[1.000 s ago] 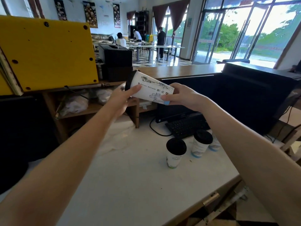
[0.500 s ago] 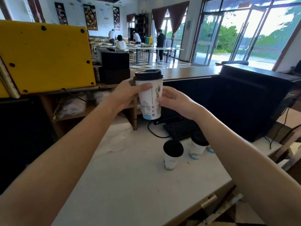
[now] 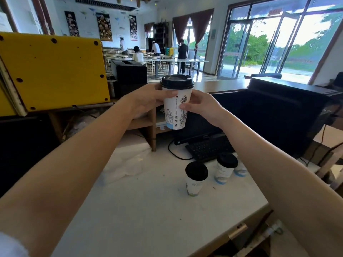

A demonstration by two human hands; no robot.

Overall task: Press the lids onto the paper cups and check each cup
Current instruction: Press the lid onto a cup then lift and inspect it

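The printed paper cup (image 3: 175, 110) stands upright in the air, long axis vertical, black lid (image 3: 176, 82) on top; it is raised above the white table (image 3: 144, 210), between both hands; the left hand (image 3: 148, 101) grips its upper wall just under the lid; the right hand (image 3: 201, 106) clasps its right side; two lidded cups (image 3: 196, 178) stand on the table, near right.

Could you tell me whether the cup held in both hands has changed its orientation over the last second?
Yes. The held cup, earlier tipped sideways, now stands upright, its lid level with the counter behind.
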